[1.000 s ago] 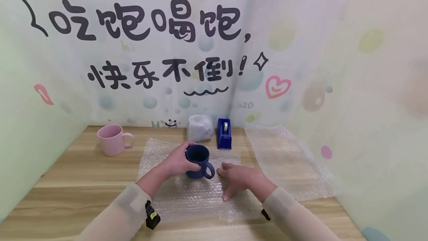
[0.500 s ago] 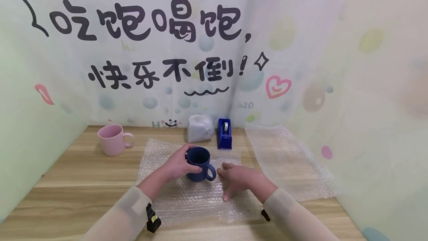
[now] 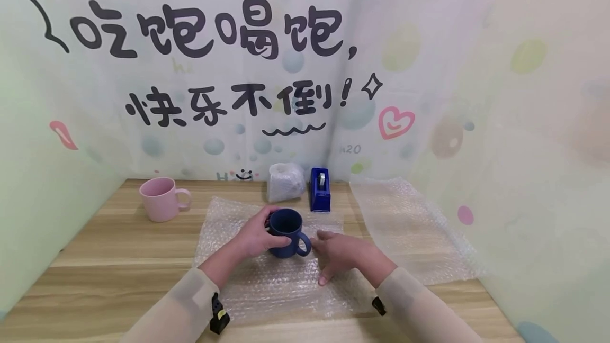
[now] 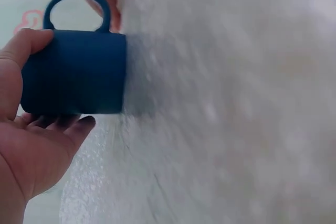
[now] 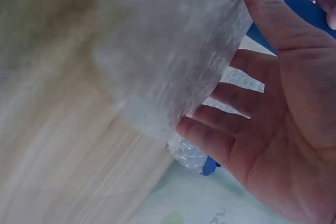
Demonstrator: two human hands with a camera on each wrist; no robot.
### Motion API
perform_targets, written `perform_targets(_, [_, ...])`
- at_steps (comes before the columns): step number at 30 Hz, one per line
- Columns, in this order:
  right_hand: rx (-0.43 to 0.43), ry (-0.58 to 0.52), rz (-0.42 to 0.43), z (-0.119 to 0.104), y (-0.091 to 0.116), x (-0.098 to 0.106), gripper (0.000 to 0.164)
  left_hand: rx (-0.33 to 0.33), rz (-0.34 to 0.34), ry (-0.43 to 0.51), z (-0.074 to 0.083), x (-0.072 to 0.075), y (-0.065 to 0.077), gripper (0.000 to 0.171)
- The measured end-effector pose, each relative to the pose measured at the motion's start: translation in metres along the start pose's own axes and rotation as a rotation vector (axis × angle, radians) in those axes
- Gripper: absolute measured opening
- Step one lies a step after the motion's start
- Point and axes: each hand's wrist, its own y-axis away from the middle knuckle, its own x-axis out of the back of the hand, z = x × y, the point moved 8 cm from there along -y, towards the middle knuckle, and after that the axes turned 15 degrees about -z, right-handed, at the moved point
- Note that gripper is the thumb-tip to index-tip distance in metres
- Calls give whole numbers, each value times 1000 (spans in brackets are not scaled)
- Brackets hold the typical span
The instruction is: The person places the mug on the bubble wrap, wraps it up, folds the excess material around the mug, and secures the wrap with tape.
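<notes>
A dark blue mug (image 3: 285, 252) stands upright over a sheet of bubble wrap (image 3: 267, 290), its handle pointing right. My left hand (image 3: 254, 236) grips it from the left side; in the left wrist view the thumb lies on the near wall of the blue mug (image 4: 79, 72) and the other fingers pass behind it. Just right of the handle, my right hand (image 3: 344, 254) rests with spread fingers on the bubble wrap. The right wrist view shows the right hand's fingertips (image 5: 191, 127) at the sheet's surface, with nothing in the palm.
At the back left is a pink mug (image 3: 159, 204). A bundle in bubble wrap (image 3: 286, 184) and a blue tape dispenser (image 3: 320, 195) stand by the back wall. Another bubble wrap sheet (image 3: 414, 242) lies at the right, its edge against the side wall.
My left hand has shifted the blue mug slightly to the right, closer to my right hand. The right hand has stayed almost in place on the bubble wrap.
</notes>
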Motion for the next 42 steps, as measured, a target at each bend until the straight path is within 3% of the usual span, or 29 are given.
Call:
perform_targets(4, [49, 8, -4, 0, 3, 3, 114, -9, 8, -14, -3, 2, 2, 79])
perform_targets(6, [77, -57, 13, 5, 4, 8, 109, -13, 7, -31, -3, 2, 2, 78])
perform_targets(9, [80, -173, 140, 19, 7, 24, 95, -13, 0, -42, -3, 0, 1, 78])
perform_targets(13, [-41, -321, 339, 46, 11, 45, 88, 3, 8, -37, -4, -1, 0, 78])
perform_targets(17, [-160, -461, 329, 66, 4, 44, 101, 15, 18, -34, -6, -2, -1, 78])
perform_targets(21, [-166, -547, 312, 77, -4, 37, 104, 27, 11, -26, -8, -4, -1, 78])
perform_targets(23, [-144, -542, 346, 80, -6, 38, 90, 28, 10, -30, -7, -4, -1, 78])
perform_targets(25, [-73, -497, 420, 91, -14, 40, 49, 26, 13, -27, -7, -4, -1, 78])
perform_targets(27, [-38, -477, 474, 90, -11, 46, 21, 21, 16, -28, -6, -3, -1, 79])
perform_targets(28, [-23, -482, 497, 89, -8, 50, 16, 20, 17, -27, -7, -3, -1, 79])
perform_targets(30, [24, -543, 516, 84, -4, 55, 21, 18, 17, -19, -7, -3, -1, 78])
perform_targets(31, [1, -603, 500, 71, 7, 61, 16, 18, 16, -16, -7, -3, -1, 78])
perform_targets(35, [73, -728, 499, 50, 13, 73, 15, 13, 11, -18, -7, -2, -1, 77])
perform_targets(39, [112, -631, 528, 20, 20, 89, 15, 14, 15, -27, -7, -1, 0, 76])
perform_targets(42, [159, -491, 546, -5, 23, 98, 15, 15, 18, -21, -8, -1, -1, 75])
